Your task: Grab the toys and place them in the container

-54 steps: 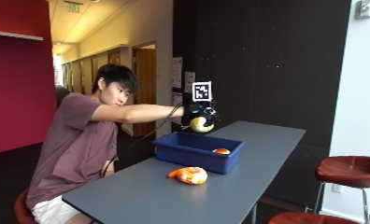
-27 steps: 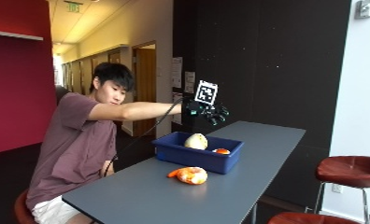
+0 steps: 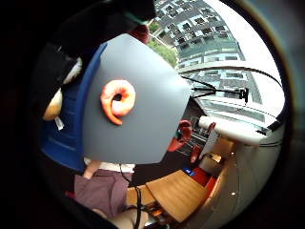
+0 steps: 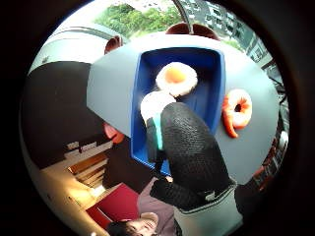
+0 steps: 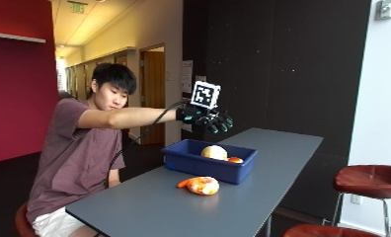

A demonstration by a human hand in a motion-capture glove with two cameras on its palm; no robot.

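A blue container (image 5: 209, 166) stands on the grey table (image 5: 274, 163). Two toys lie inside it: a cream-coloured plush (image 5: 213, 152) and a fried-egg toy (image 5: 235, 159) with an orange yolk, the egg also clear in the thumb side palm view (image 4: 176, 78). An orange shrimp toy (image 5: 200, 185) lies on the table just in front of the container (image 4: 147, 88), curled into a ring (image 3: 117, 100) (image 4: 237, 111). My gloved right hand (image 5: 209, 118) hovers above the container with fingers spread and holds nothing.
Two red stools (image 5: 373, 180) stand at the table's right side. The person sits at the table's near left corner. Bare grey tabletop stretches beyond and in front of the container.
One second ago the hand held the cream plush above the container. It let go, the plush now lies in the container, and the fingers have spread.
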